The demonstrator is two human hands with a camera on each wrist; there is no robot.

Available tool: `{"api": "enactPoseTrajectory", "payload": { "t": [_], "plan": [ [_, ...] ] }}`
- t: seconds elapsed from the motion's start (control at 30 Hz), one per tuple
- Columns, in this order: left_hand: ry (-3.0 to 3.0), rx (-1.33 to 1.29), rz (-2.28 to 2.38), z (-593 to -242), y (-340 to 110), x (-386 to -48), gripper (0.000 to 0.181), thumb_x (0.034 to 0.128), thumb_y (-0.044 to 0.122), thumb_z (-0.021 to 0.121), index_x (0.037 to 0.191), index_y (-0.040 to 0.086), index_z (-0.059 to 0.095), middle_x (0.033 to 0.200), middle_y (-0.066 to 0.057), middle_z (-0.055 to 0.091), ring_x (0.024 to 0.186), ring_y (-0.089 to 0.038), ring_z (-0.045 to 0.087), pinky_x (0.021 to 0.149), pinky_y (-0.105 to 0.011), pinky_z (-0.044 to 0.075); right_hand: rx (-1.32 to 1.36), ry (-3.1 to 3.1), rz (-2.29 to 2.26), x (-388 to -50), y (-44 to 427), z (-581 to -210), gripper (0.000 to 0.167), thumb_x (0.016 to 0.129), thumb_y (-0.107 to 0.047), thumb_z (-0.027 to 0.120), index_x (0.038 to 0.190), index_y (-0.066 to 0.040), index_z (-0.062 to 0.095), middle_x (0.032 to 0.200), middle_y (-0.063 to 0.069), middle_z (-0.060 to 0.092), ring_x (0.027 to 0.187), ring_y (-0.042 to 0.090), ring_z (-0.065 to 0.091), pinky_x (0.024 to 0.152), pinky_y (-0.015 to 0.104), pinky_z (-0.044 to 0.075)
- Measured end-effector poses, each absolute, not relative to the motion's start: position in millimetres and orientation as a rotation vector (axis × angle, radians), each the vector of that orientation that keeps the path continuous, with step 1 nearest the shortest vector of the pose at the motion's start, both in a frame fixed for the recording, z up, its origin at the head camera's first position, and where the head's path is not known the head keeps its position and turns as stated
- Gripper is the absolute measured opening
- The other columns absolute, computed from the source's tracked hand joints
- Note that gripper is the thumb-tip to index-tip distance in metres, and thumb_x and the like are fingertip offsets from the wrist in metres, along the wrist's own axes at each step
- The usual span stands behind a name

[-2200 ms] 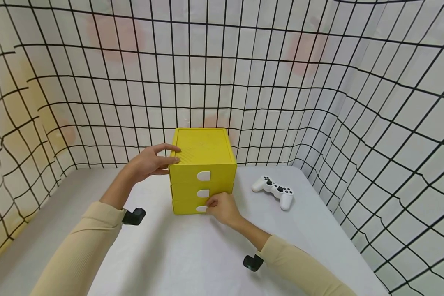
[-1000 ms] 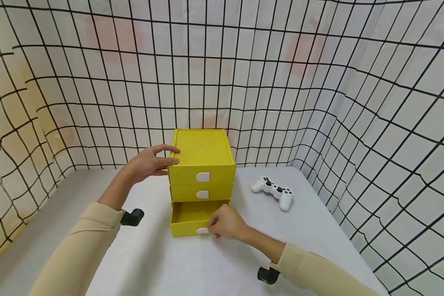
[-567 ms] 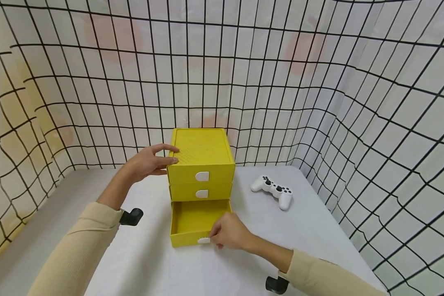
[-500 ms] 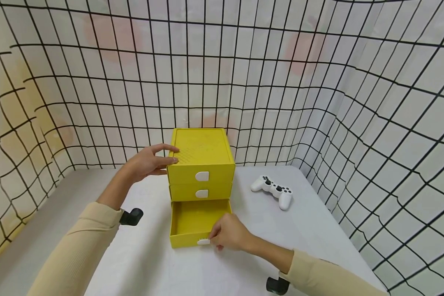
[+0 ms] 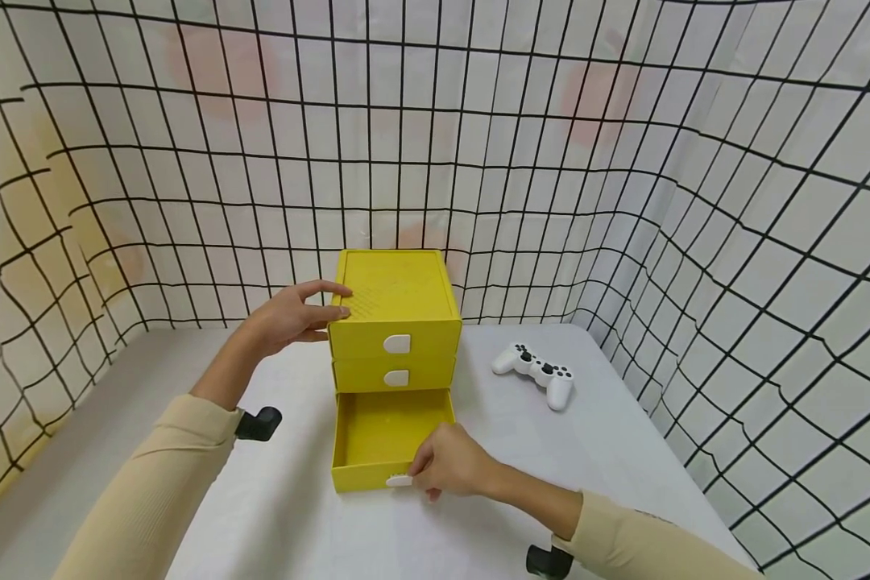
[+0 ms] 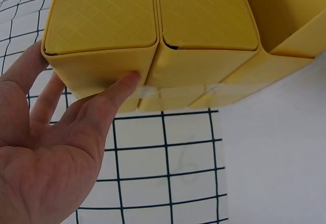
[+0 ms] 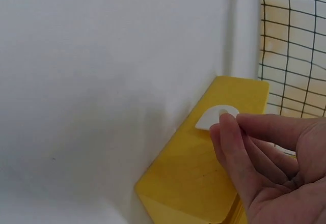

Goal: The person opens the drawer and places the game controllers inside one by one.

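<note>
A yellow drawer unit (image 5: 399, 282) with three stacked drawers stands on the table. Its bottom drawer (image 5: 391, 427) is pulled well out with nothing inside; the two upper ones are in. At the unit's upper left edge my left hand (image 5: 286, 322) grips the corner, fingertips on top. The left wrist view shows the thumb (image 6: 119, 89) against the side panel. My right hand (image 5: 453, 463) pinches the white tab handle (image 5: 399, 480) on the bottom drawer's front. In the right wrist view, thumb and finger meet on that tab (image 7: 216, 116).
A white game controller (image 5: 535, 373) lies on the table to the right of the unit. Black netting (image 5: 406, 161) over white sheeting encloses the back and both sides. The white tabletop (image 5: 348, 540) extends in front of the drawer.
From fully in, the bottom drawer has slid out towards me, with my right hand pinching its tab throughout. My left hand stays at the unit's upper left edge. The controller has not moved.
</note>
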State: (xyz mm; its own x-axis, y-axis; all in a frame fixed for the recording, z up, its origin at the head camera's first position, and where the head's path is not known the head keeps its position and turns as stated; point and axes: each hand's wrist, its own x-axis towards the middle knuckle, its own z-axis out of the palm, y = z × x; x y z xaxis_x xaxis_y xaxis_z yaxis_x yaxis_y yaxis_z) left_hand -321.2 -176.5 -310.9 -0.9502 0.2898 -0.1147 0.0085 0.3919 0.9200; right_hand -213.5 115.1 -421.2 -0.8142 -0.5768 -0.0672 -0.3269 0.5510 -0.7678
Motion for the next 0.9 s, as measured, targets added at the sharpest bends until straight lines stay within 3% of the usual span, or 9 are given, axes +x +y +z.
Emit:
{"api": "enactPoseTrajectory", "payload": {
  "t": [0.47, 0.7, 0.9],
  "plan": [
    [2.410, 0.259, 1.570, -312, -176, -321, 0.052, 0.0986, 0.031, 0.069, 0.146, 0.020, 0.050, 0.142, -0.016, 0.056, 0.125, -0.031, 0.061, 0.104, -0.042, 0.053, -0.701, 2.546, -1.000, -236, 137, -388, 0.004, 0.086, -0.014, 0.080, 0.086, -0.011, 0.078, 0.068, -0.001, 0.067, 0.061, 0.023, 0.063, 0.054, 0.024, 0.049],
    [2.405, 0.245, 1.571, -311, -177, -321, 0.051, 0.0989, 0.030, 0.068, 0.146, 0.020, 0.050, 0.142, -0.015, 0.055, 0.127, -0.032, 0.059, 0.105, -0.043, 0.053, -0.594, 2.650, -1.039, -256, 161, -376, 0.016, 0.086, -0.019, 0.081, 0.100, -0.010, 0.077, 0.078, -0.003, 0.072, 0.069, 0.018, 0.065, 0.063, 0.030, 0.058],
    [2.417, 0.243, 1.566, -311, -177, -321, 0.051, 0.0982, 0.031, 0.069, 0.145, 0.021, 0.051, 0.141, -0.014, 0.056, 0.126, -0.031, 0.060, 0.104, -0.042, 0.054, -0.423, 2.781, -1.077, -272, 184, -371, 0.026, 0.086, -0.025, 0.082, 0.108, -0.013, 0.077, 0.083, -0.001, 0.072, 0.075, 0.019, 0.067, 0.067, 0.031, 0.057]
  ]
}}
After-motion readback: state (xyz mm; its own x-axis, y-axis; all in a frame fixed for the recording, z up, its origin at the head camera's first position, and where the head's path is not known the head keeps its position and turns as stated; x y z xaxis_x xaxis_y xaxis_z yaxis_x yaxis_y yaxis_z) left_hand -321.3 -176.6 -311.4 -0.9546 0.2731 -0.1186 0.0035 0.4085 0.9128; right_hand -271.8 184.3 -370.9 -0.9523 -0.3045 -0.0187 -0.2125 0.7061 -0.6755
